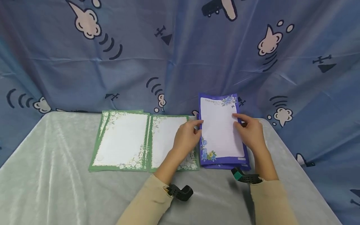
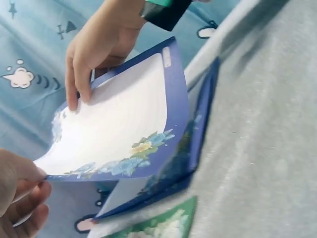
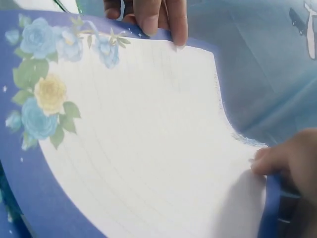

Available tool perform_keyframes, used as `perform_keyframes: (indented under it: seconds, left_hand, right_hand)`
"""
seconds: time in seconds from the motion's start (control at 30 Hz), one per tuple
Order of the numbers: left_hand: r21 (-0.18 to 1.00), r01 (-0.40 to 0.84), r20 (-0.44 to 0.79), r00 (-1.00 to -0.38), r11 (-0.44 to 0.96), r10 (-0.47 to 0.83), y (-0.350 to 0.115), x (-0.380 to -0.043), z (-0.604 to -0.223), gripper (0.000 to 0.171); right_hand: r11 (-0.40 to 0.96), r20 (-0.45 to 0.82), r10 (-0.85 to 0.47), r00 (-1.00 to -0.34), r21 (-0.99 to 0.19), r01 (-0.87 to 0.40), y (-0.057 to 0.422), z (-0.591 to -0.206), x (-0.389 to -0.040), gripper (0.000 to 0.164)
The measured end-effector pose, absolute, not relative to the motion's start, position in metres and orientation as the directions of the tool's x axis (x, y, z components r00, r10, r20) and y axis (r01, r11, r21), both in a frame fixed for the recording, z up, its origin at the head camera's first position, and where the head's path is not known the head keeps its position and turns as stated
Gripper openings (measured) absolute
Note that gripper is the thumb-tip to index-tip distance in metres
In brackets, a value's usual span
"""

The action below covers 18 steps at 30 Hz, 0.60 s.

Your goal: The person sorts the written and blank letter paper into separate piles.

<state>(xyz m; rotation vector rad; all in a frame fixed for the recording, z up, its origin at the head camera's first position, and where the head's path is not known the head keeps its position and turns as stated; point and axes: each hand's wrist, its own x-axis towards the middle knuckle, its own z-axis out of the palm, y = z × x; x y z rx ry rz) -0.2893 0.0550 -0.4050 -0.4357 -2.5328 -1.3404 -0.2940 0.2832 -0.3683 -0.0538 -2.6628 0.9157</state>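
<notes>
Both hands hold a purple-bordered sheet of stationery paper [image 1: 220, 131] with blue and yellow flowers at its corners. My left hand [image 1: 187, 137] pinches its left edge between thumb and fingers. At the opposite edge, my right hand [image 1: 251, 132] grips it, thumb lying on the white face in the right wrist view. The sheet is raised and bowed, as the left wrist view shows. Beneath it lie more purple sheets [image 2: 203, 119], mostly covered. Beside them, partly behind the left hand and forearm, is a green-bordered sheet [image 1: 166, 134] with white flowers.
Further left, several green-bordered sheets [image 1: 123, 140] overlap on the grey cloth-covered table [image 1: 64, 187]. A blue patterned curtain [image 1: 140, 56] hangs right behind the table's back edge. Each wrist wears a black camera mount [image 1: 181, 192].
</notes>
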Motion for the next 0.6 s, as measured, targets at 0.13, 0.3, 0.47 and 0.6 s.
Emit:
perform_keyframes:
  seconds: [0.13, 0.3, 0.47, 0.6]
  left_hand:
    - [0.726, 0.369, 0.338, -0.926, 0.58, 0.166, 0.06, -0.288, -0.413, 0.036]
    - [0.701, 0.365, 0.313, -0.929, 0.613, 0.195, 0.066, -0.287, -0.422, 0.037]
    - [0.667, 0.354, 0.295, -0.933, 0.656, 0.205, 0.068, -0.287, -0.431, 0.038]
    - [0.645, 0.356, 0.279, -0.934, 0.677, 0.225, 0.069, -0.288, -0.439, 0.041]
  right_hand:
    - [0.811, 0.29, 0.12, -0.95, -0.58, -0.074, 0.285, -0.376, -0.297, 0.037]
    - [0.85, 0.261, 0.089, -0.961, -0.523, -0.064, 0.291, -0.386, -0.301, 0.037]
    - [0.853, 0.2, 0.08, -0.976, -0.521, -0.037, 0.296, -0.399, -0.306, 0.038]
    - [0.838, 0.172, 0.079, -0.982, -0.545, -0.028, 0.3, -0.41, -0.31, 0.038]
